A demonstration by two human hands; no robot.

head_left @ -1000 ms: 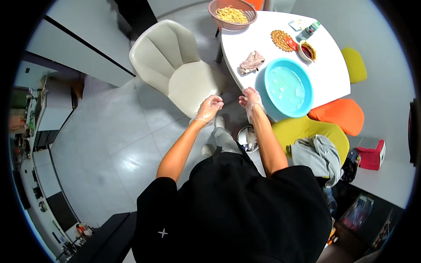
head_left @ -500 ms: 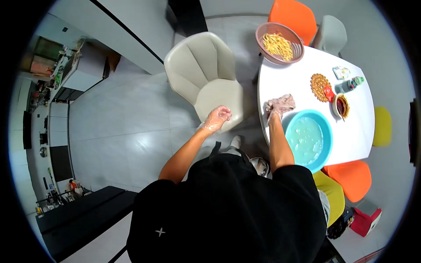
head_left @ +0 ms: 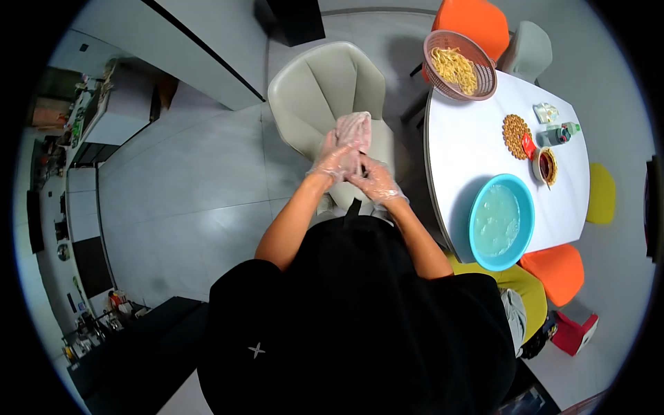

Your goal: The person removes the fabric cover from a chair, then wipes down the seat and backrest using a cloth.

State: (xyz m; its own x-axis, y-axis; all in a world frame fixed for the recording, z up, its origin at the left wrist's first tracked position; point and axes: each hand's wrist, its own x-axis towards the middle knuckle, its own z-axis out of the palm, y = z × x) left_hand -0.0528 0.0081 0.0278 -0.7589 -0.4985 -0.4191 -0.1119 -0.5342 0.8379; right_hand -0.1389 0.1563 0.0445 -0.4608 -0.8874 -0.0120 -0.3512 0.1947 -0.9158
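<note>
A pinkish-brown cloth (head_left: 355, 130) is held in front of my body, above the seat of the beige chair (head_left: 325, 90). My left hand (head_left: 335, 163), in a clear plastic glove, grips the cloth from its left side. Close beside it, my right hand (head_left: 377, 182), gloved the same way, has its fingers at the cloth's lower right edge. Some fingertips are hidden by the cloth and the shiny glove film. To the right, the blue basin (head_left: 474, 228) of cloudy water stands on the white table (head_left: 460, 149).
A brown plastic basket (head_left: 489, 81) with yellow strips sits at the table's far end. Also there are a woven trivet (head_left: 515, 136), a bowl (head_left: 546, 166) of dark red liquid, a bottle (head_left: 555, 135) and a packet (head_left: 546, 113). Orange chairs (head_left: 553, 271) and a yellow-green chair (head_left: 529, 297) surround it.
My right hand has lifted the cloth off the table and brought it left over the chair. My left hand has met it there and taken hold of the cloth too.
</note>
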